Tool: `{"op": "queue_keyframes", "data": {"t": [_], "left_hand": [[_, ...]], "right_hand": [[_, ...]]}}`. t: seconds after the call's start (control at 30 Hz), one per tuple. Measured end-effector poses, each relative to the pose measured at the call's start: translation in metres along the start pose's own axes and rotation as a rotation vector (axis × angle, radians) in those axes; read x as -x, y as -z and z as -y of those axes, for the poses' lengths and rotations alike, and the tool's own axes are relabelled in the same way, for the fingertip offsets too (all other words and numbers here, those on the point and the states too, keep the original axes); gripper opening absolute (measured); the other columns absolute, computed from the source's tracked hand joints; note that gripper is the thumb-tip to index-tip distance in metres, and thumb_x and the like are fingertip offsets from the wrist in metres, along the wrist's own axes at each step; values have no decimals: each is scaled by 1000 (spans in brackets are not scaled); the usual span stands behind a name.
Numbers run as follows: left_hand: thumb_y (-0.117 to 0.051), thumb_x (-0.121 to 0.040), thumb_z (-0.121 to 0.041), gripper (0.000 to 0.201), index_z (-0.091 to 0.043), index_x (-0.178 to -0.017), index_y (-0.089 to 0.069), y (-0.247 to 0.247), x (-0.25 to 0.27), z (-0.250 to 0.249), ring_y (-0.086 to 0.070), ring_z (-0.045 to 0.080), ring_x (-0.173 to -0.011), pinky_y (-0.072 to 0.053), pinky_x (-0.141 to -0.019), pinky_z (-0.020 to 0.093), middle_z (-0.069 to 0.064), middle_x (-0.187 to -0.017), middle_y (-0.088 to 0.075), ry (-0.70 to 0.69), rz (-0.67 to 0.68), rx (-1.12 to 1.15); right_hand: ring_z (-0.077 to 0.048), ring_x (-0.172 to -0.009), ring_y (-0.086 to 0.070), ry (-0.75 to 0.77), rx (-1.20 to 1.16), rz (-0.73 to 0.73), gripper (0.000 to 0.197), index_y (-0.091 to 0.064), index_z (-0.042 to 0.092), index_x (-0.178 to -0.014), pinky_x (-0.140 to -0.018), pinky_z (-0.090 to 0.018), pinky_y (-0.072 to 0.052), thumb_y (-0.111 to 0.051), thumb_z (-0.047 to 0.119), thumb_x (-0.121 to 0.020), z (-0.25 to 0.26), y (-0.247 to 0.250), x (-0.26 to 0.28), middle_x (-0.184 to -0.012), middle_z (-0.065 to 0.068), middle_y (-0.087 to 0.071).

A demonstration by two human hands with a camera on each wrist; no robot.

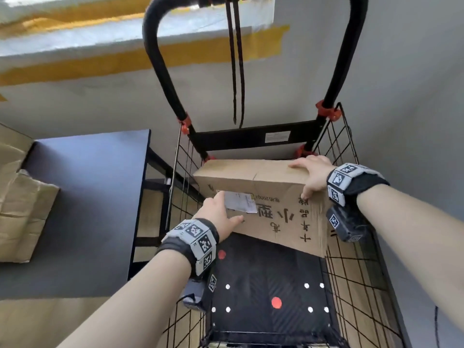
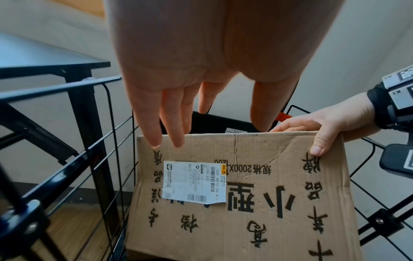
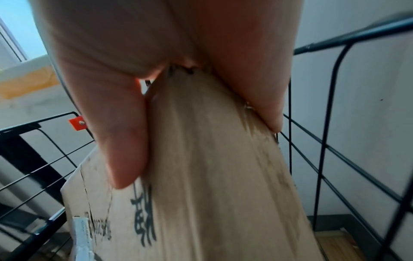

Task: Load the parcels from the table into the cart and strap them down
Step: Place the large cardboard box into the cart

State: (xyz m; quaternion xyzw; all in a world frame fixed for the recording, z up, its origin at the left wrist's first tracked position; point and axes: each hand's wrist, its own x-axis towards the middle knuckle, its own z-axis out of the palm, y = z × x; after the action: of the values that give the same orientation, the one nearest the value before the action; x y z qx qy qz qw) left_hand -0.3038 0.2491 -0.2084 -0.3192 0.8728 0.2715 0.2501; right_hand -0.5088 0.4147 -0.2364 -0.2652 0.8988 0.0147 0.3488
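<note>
A brown cardboard parcel with black print and a white label sits tilted at the far end of the black wire cart, its near edge above the cart's floor. My right hand grips the parcel's top right corner, fingers over the top and thumb on the printed face. My left hand lies against the parcel's left side by the label, its straight fingers touching the cardboard. Two dark straps hang from the cart's handle bar.
A dark table stands left of the cart, with more cardboard parcels at its far left. The cart's black floor shows white and red dots. The black handle frame rises behind the parcel.
</note>
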Motion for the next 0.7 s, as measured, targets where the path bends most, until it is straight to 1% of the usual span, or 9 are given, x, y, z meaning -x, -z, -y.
{"op": "queue_keyframes", "data": {"t": [0.1,0.2,0.27,0.3,0.37,0.47,0.57,0.63,0.7], "left_hand": [[-57,-87,-46,75,-16,-146,-21,-6,-26,0,-50,27,-122,-43,-102,38,13,-140,-39,9,25,-19],[-56,-86,-48,75,-18,-146,-20,-15,-50,3,-51,28,-121,-45,-101,41,13,-137,-40,21,43,-42],[-56,-85,-49,76,-20,-146,-21,-23,-67,7,-49,28,-122,-43,-102,43,13,-138,-40,28,55,-54],[-56,-85,-50,76,-20,-146,-22,-29,-77,9,-48,29,-124,-42,-103,43,13,-139,-39,36,64,-62],[-55,-85,-51,75,-19,-146,-24,-40,-95,14,-44,30,-127,-40,-105,42,13,-141,-37,53,82,-94],[-55,-86,-49,71,-17,-143,-28,-60,-123,23,-39,30,-129,-40,-105,42,12,-140,-35,66,79,-153],[-57,-86,-48,68,-15,-140,-33,-80,-154,35,-36,31,-131,-38,-105,42,12,-140,-35,75,47,-200],[-59,-85,-47,67,-13,-139,-36,-93,-173,45,-35,32,-131,-37,-105,42,15,-139,-35,98,27,-215],[-60,-85,-45,68,-12,-138,-35,-105,-192,57,-33,33,-131,-36,-106,43,17,-140,-33,130,2,-227]], "right_hand": [[-28,-132,-30,-35,-23,-3,92,-34,32,-144,-111,-38,-29,-82,31,-65,-1,4,-22,-140,-7,-38],[-29,-133,-33,-92,-83,-258,68,-42,17,-142,-109,-34,-32,-67,11,-78,-2,0,-41,-141,-12,-37],[-31,-138,-24,-134,-90,-354,66,-39,14,-142,-112,-36,-28,-63,9,-81,2,-15,-50,-146,-15,-29],[-32,-142,-16,-146,-87,-342,68,-34,16,-144,-114,-39,-25,-63,12,-82,4,-27,-55,-151,-14,-21],[-33,-145,-4,-167,-93,-243,76,-27,21,-147,-116,-44,-21,-66,19,-82,8,-55,-64,-156,-12,-10],[-36,-145,3,-246,-88,-99,92,-17,30,-148,-116,-54,-17,-74,29,-76,7,-104,-80,-158,-7,-4],[-40,-144,7,-349,-88,18,102,-10,33,-149,-111,-64,-16,-78,31,-73,-2,-143,-97,-157,-11,3],[-44,-142,8,-399,-91,69,109,-3,32,-149,-110,-63,-20,-80,32,-71,-7,-163,-106,-155,-17,11],[-46,-142,4,-427,-72,38,117,5,32,-149,-110,-58,-24,-81,33,-69,-15,-180,-113,-153,-20,20]]}}
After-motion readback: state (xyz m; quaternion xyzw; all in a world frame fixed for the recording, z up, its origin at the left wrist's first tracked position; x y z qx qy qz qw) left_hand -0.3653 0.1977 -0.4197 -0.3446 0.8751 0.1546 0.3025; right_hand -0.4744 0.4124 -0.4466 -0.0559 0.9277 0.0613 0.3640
